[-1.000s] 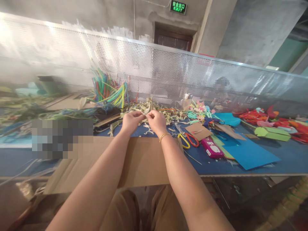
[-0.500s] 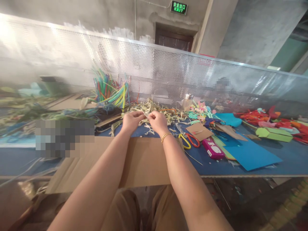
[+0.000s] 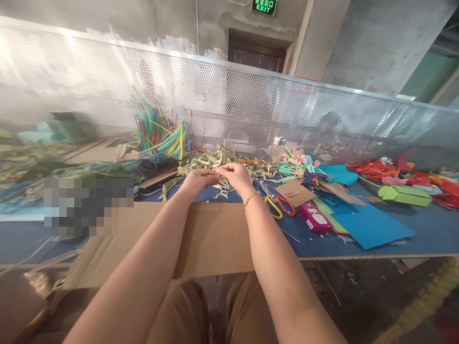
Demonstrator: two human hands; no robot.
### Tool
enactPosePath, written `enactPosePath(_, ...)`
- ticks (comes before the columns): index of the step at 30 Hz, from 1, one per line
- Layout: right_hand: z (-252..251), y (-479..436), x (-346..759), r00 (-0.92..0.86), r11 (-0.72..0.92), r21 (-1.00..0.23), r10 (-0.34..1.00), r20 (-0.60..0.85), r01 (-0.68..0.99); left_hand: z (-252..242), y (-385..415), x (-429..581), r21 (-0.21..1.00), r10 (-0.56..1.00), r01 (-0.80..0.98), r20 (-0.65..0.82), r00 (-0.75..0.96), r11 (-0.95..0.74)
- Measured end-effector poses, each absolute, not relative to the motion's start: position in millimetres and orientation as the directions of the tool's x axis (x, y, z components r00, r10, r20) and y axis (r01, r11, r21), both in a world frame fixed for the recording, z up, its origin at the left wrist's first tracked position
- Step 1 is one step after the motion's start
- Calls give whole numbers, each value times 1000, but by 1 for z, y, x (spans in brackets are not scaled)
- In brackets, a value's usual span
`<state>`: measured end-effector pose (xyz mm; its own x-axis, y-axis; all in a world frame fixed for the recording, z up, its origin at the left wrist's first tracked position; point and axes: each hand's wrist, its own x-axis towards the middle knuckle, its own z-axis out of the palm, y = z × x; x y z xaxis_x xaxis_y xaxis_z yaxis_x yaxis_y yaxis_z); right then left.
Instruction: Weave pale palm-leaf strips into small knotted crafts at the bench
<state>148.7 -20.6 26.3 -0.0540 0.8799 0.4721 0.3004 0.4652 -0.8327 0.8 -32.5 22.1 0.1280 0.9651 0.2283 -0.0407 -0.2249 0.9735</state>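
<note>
My left hand (image 3: 200, 181) and my right hand (image 3: 234, 176) meet at their fingertips over the far edge of a brown cardboard sheet (image 3: 218, 239). Both are closed in a pinch. Whatever is between the fingers is too small or hidden to make out. Just behind them lies a heap of pale, curled strips (image 3: 218, 156), a few of which are scattered under the hands on the blue tabletop (image 3: 211, 195). A gold chain bracelet (image 3: 250, 198) circles my right wrist.
Yellow- and red-handled scissors (image 3: 274, 208), a purple box (image 3: 315, 219) and blue paper (image 3: 373, 222) lie to the right. Colourful pipe-cleaner-like stems (image 3: 161, 134) stand at back left. A perforated metal panel (image 3: 215, 95) runs along the back.
My fingertips have come closer together, and the small pale piece seen between them earlier is now hidden. The whole view has shifted slightly.
</note>
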Motion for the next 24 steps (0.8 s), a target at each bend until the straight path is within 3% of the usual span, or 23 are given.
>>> enactPosePath(4,29,-24,149,-89,478,-818,875,476,320,20,-30,0,972,963,-11,234,132,-235)
enactPosePath(11,33,-28,148,-103,461,-695,865,491,551,16,-24,-2,939,939,124,299,172,-322)
enactPosePath(17,31,-27,142,-98,467,-602,835,541,648,16,-23,-4,949,945,137,254,207,-285)
enactPosePath(24,28,-26,138,-116,539,-606,795,596,585,17,-25,-6,977,955,71,181,234,-202)
